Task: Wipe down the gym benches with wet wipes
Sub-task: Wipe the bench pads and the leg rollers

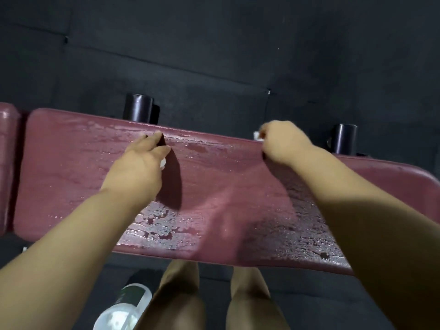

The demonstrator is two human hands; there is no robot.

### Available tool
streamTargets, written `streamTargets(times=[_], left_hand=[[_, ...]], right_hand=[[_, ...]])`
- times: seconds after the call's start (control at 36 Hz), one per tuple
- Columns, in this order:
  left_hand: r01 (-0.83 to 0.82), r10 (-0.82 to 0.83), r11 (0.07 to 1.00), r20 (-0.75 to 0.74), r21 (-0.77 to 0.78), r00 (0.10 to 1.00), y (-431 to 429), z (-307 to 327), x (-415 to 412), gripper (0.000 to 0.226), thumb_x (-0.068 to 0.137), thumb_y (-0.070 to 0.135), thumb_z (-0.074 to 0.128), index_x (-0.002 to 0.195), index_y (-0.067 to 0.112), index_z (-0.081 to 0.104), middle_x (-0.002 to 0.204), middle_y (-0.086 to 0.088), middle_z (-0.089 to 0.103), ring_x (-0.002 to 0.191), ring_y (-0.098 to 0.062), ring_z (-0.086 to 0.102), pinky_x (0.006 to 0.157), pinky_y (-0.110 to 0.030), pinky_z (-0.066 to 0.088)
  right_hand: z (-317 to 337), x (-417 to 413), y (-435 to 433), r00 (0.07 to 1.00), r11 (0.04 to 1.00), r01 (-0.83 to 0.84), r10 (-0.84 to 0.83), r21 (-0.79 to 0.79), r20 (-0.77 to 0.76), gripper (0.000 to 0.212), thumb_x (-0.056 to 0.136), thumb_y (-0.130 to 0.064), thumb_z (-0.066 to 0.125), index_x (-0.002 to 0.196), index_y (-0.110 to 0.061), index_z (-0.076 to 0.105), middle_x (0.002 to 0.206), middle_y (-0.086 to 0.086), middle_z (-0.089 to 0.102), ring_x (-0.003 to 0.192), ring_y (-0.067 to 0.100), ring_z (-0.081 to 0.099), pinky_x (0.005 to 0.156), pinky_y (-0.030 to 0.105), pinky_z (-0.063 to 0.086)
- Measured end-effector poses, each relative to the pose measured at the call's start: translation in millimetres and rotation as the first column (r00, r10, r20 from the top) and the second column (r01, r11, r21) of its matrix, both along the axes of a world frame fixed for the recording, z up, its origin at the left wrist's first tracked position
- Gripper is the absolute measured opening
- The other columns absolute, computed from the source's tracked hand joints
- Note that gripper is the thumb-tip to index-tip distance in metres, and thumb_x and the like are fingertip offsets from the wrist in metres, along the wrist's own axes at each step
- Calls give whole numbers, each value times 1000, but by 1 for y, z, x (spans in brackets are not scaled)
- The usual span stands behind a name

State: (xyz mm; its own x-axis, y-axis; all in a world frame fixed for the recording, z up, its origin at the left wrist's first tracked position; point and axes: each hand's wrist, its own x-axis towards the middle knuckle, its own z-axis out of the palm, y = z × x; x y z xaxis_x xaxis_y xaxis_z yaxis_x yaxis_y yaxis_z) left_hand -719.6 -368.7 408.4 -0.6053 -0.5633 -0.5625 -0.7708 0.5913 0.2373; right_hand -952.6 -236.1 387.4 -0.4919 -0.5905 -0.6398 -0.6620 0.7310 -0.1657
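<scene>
A worn maroon bench pad (71, 167) runs across the view, its cracked vinyl glistening wet in streaks. My left hand (140, 165) hovers over the pad's middle left with fingers pointing forward; a bit of white wipe (163, 163) shows under its palm. My right hand (281, 142) is at the pad's far edge, its fingers curled round a small white wipe (257, 135) pressed on that edge.
A second maroon pad (7, 148) adjoins at the far left. Two black roller pads (140, 108) (344, 139) stand behind the bench on dark rubber flooring. A white wipes tub (123, 308) sits on the floor by my legs (190, 301).
</scene>
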Motion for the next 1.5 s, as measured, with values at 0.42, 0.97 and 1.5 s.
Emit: streamTargets(times=[0.42, 0.97, 1.5], left_hand=[[115, -108, 983, -52, 142, 993, -31, -1, 26, 68, 86, -3, 48, 144, 29, 33, 156, 15, 4, 145, -14, 6, 104, -39, 41], [-194, 198, 980, -146, 44, 969, -39, 2, 45, 52, 87, -1, 50, 135, 16, 50, 151, 3, 33, 138, -20, 33, 112, -29, 26], [-254, 258, 964, -57, 77, 964, -91, 7, 91, 47, 86, 5, 53, 130, 21, 55, 147, 4, 40, 128, -22, 46, 101, -32, 39]], right_hand=[[2, 89, -112, 985, 987, -28, 54, -158, 161, 39, 86, -1, 42, 114, -12, 66, 118, 13, 64, 108, 32, 59, 91, 35, 49], [-6, 105, -142, 948, 955, -137, 204, -265, 245, 21, 87, -1, 42, 96, -2, 62, 97, 12, 64, 89, 33, 59, 75, 36, 50], [-13, 128, -179, 962, 984, -98, 132, -149, 238, 23, 90, -5, 42, 100, -1, 63, 100, 15, 62, 93, 36, 57, 74, 34, 47]])
